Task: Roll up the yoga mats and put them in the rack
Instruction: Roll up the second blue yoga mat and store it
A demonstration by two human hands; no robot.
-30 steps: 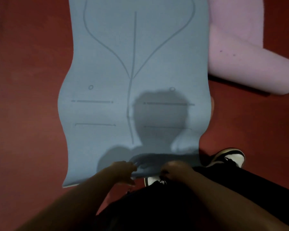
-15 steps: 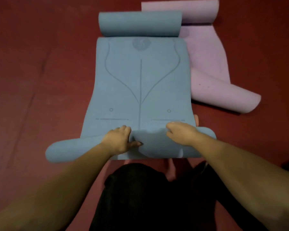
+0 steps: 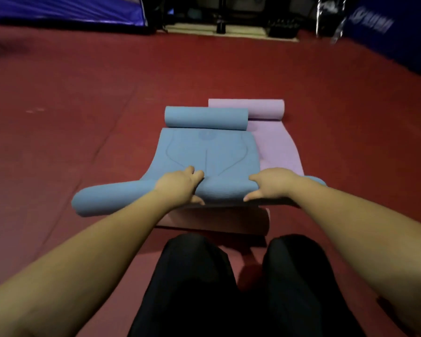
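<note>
On the red floor: the blue mat (image 3: 208,154) lies out flat in front of the kneeling person, and its near end is rolled into a fat roll.
Where the mats are: the blue mat's far end curls up too, and the pink mat (image 3: 275,144) lies just beside it on the right and partly under it.
Left hand (image 3: 180,187): it sits on top of the near roll, fingers curled over the front and thumb tucked under, so it grips the roll.
Right hand (image 3: 271,182): it grips the same roll further right, the same way.
Arms: both reach straight forward, side by side, above the knees.
Step now: I think the person is rolling the blue mat away from them.
How to do it well: push both hands evenly, because the roll sticks out far on the left and could go crooked. Keep it tight.
Rack: I cannot pick it out in the blurry back of the room.
</note>
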